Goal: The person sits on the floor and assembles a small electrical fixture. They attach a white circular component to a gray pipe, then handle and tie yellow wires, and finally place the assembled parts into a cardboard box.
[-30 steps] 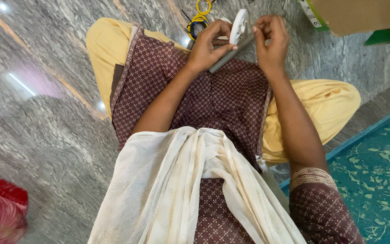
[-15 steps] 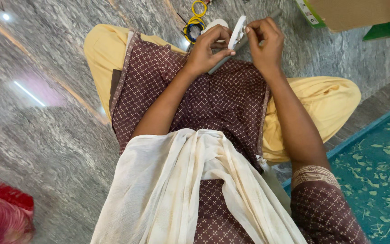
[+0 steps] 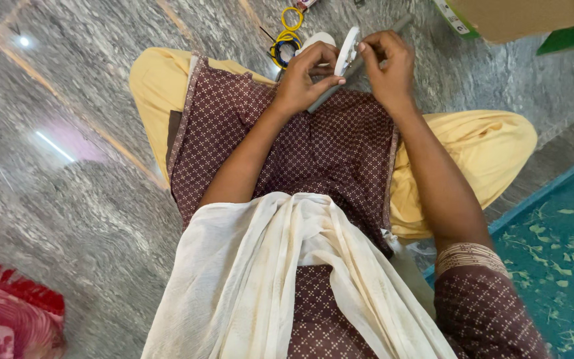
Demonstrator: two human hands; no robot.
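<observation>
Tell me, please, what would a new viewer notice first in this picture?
Probably the two hands at the top centre: the left hand and the right hand together hold a white round disc on a grey rod, above a lap in brown patterned cloth. Behind them, coiled yellow wires lie on the grey marble floor.

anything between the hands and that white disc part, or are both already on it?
Nothing visible in the way. The left hand holds the white disc and the grey rod under it; the right hand pinches at the disc's upper edge. The coiled yellow wires lie on the floor beyond, apart from both hands.
</observation>
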